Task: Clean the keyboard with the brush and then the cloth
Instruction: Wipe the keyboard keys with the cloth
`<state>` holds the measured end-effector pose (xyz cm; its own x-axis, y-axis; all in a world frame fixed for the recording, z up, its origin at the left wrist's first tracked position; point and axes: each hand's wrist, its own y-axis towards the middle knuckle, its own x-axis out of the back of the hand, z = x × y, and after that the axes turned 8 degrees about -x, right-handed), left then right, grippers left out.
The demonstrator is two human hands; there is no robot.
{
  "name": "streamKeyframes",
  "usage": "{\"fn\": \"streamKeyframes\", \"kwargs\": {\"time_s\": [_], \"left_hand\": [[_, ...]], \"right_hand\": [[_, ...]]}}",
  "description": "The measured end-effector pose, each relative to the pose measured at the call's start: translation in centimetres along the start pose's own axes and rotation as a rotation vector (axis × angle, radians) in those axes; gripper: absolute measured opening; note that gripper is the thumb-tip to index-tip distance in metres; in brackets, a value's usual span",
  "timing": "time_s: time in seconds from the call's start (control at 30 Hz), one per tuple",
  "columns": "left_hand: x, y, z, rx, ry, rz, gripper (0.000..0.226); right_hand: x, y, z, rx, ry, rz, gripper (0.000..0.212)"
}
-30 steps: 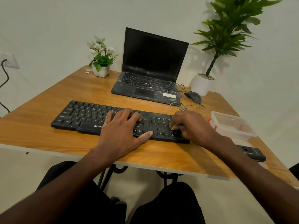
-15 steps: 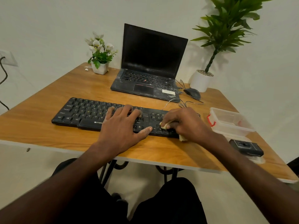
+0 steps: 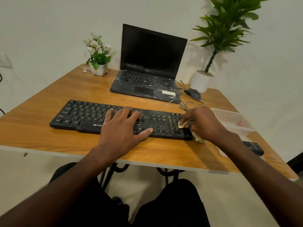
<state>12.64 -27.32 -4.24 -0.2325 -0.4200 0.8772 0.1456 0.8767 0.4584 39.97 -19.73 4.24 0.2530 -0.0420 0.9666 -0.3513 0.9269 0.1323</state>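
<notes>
Left hand [image 3: 122, 128] flat, fingers spread on keyboard [image 3: 85, 117] middle, likely bracing it. Right hand [image 3: 203, 122] grips bunched cloth [image 3: 182, 124] on right-end keys, near table [image 3: 41, 138] front edge.

Soft, even indoor light; faint shadows fall on the wall [image 3: 49, 22] behind the plants. Edges bend from wide-angle distortion; focus stays fairly sharp.

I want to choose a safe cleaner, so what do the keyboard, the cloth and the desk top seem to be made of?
Keyboard: matte black plastic, judging by its moulded keys. Cloth in the right hand: soft pale yellow fabric, crumpled; possibly microfibre. Desk top: wood-grain surface with a slight sheen and a white edge, probably laminate.
</notes>
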Motion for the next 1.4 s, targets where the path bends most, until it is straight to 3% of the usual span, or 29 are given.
{"fn": "streamKeyframes", "kwargs": {"time_s": [0.07, 0.2, 0.37, 0.53, 0.67, 0.83, 0.93, 1.1, 1.23, 1.4], "left_hand": [[0.0, 0.0, 0.0, -0.001, 0.0, 0.004, 0.073], [0.1, -0.1, 0.0, 0.001, 0.006, 0.003, 0.073], [0.1, 0.0, -0.1, -0.003, 0.009, 0.002, 0.075], [-0.1, 0.0, 0.0, 0.005, 0.017, -0.002, 0.075], [-0.1, 0.0, 0.0, 0.001, 0.01, -0.004, 0.075], [-0.1, 0.0, 0.0, 0.001, 0.016, 0.0, 0.074], [-0.1, 0.0, -0.1, 0.004, 0.015, -0.005, 0.072], [-0.3, 0.0, 0.1, -0.01, 0.015, -0.008, 0.069], [-0.3, 0.0, 0.0, -0.009, 0.016, -0.005, 0.071], [-0.1, 0.0, 0.0, -0.001, 0.004, -0.001, 0.073]], "right_hand": [[-0.1, 0.3, 0.4, -0.023, -0.024, -0.042, 0.028], [-1.1, -0.9, 1.8, 0.103, 0.087, -0.04, 0.025], [-0.6, -0.1, 0.4, -0.113, -0.081, -0.109, 0.027], [-0.9, -1.6, 0.7, -0.017, -0.004, -0.099, 0.028], [-0.3, -1.2, 1.0, -0.17, -0.176, -0.126, 0.027], [-0.8, -1.2, 2.6, -0.239, -0.158, -0.137, 0.03], [-1.0, -2.6, 2.7, -0.329, -0.273, -0.159, 0.025], [-1.1, -2.2, 2.2, -0.239, -0.126, -0.193, 0.032], [-0.6, -1.1, 1.6, -0.08, -0.046, -0.078, 0.03], [0.7, -0.6, 0.8, -0.139, -0.16, -0.074, 0.026]]}}
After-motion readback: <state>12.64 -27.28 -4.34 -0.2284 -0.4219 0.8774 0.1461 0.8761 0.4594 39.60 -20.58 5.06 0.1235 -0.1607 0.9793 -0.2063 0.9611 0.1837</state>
